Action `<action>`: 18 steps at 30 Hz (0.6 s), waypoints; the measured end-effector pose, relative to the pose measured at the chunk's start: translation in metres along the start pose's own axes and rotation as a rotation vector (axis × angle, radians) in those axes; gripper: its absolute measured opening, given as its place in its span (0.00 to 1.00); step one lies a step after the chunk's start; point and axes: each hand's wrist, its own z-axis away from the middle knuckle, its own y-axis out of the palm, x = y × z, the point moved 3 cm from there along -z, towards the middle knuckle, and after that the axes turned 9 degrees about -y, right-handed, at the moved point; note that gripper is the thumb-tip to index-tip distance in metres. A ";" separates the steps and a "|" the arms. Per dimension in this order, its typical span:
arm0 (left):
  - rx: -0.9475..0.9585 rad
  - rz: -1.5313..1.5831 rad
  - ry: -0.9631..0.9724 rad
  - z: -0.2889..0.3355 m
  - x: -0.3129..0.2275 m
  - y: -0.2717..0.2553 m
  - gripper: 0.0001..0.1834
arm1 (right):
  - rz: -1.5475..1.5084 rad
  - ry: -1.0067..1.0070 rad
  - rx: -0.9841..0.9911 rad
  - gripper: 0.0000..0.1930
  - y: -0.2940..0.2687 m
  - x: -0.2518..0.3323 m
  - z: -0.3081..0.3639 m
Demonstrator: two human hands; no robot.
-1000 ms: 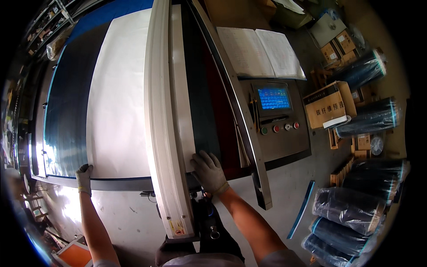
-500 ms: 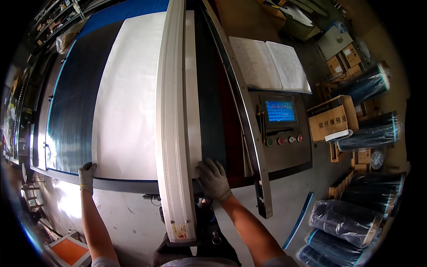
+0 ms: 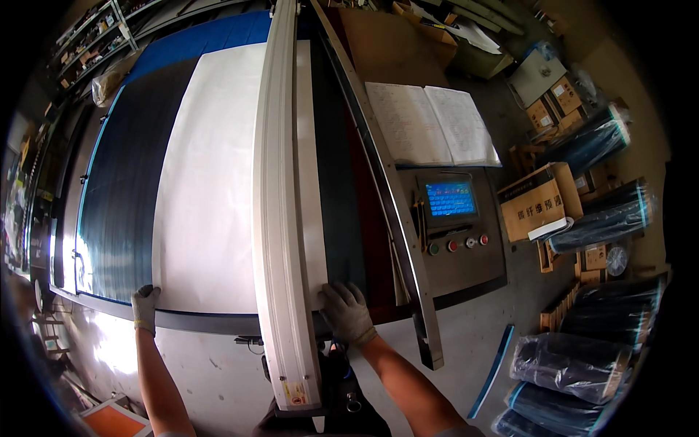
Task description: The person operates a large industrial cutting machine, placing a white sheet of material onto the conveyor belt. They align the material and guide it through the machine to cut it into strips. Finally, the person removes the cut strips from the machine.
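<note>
A large white sheet (image 3: 207, 167) lies over a dark sheet layer (image 3: 131, 175) on a long flat machine bed. At the white sheet's near left corner, my left hand (image 3: 145, 309), in a grey glove, is closed with the fingers bent in a pinch on its edge. My right hand (image 3: 348, 313), gloved as well, rests at its near right corner. Those fingers are apart and reach over the dark surface beside the sheet. Between my hands a pale metal beam (image 3: 278, 218) runs lengthwise above the sheet, hiding a strip of it.
Right of the bed stand a dark metal rail (image 3: 378, 160) and a control panel (image 3: 466, 269) with a lit screen (image 3: 450, 199) and several buttons. An open notebook (image 3: 433, 127) lies beyond. Wrapped dark rolls (image 3: 571, 368) and a cardboard box (image 3: 539, 204) are at far right.
The whole view has shifted, so the bed and panel appear a little lower. Both hands stay at the same near corners of the white sheet.
</note>
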 end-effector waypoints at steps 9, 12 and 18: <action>0.003 -0.004 0.012 -0.005 0.004 0.000 0.10 | -0.011 0.005 0.000 0.19 -0.002 0.001 -0.001; -0.006 -0.014 0.020 -0.004 0.005 -0.001 0.10 | -0.008 -0.002 -0.001 0.19 -0.002 0.001 -0.001; -0.019 -0.025 0.003 -0.001 0.001 0.001 0.09 | 0.003 -0.012 0.003 0.20 0.000 0.001 0.001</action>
